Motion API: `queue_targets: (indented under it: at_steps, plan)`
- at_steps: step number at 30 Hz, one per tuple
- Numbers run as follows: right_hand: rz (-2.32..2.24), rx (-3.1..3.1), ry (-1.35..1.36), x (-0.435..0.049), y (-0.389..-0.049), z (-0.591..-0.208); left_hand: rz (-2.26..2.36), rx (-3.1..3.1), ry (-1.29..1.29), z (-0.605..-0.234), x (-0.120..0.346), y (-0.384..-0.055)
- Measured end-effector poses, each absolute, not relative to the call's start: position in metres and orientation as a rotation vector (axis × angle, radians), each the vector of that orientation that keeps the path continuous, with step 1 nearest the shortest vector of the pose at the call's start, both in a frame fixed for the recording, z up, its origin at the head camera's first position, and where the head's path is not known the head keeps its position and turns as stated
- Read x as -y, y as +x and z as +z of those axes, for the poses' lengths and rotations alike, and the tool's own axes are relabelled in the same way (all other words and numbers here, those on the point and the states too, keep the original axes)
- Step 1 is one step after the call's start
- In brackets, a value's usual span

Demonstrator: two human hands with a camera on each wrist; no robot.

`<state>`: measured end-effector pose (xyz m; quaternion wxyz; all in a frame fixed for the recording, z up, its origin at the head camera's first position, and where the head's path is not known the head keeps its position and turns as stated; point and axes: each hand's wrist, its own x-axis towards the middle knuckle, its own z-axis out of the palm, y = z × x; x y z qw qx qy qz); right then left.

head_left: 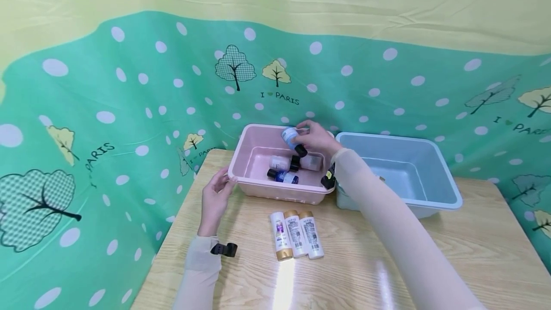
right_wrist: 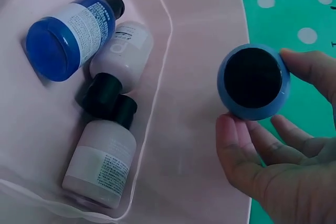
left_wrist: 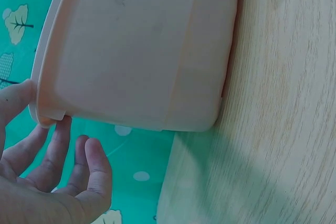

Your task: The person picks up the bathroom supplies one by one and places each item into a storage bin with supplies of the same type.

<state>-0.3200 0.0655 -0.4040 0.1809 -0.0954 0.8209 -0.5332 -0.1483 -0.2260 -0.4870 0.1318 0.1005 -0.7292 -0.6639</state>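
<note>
My right hand (head_left: pixel 316 138) pinches a light blue bottle (head_left: pixel 289 135) over the back of a pink bin (head_left: pixel 262 183). The bottle tilts with its black cap (right_wrist: pixel 253 77) downward. Inside the bin lie a dark blue bottle (head_left: pixel 286 177) and two pale, see-through bottles (head_left: pixel 280 163) (right_wrist: pixel 100 161) with black caps, all on their sides. My left hand (head_left: pixel 216 201) holds the bin's front left corner, thumb on the rim (left_wrist: pixel 35 95) and fingertips beneath it.
A light blue bin (head_left: pixel 443 183) stands right beside the pink one; my right sleeve crosses its front left part. Three white bottles with gold caps (head_left: pixel 296 234) lie side by side on the wooden table (head_left: pixel 344 271). A patterned green cloth (head_left: pixel 206 75) hangs behind and left.
</note>
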Motion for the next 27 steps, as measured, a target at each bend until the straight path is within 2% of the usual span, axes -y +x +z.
queue_targets:
  at_steps: [8, 15, 27]
  plan:
    - [-1.453, -2.369, -0.255, -0.065, -0.320, -0.411, -1.934, 2.128, 0.294, -0.485, 0.223, -0.147]
    - [-1.648, -2.305, -0.138, -0.065, -0.318, -0.406, -1.909, 2.129, 0.284, -0.486, 0.224, -0.148]
    - [-1.630, -2.324, -0.203, -0.069, -0.313, -0.391, -1.917, 2.121, 0.282, -0.487, 0.226, -0.148]
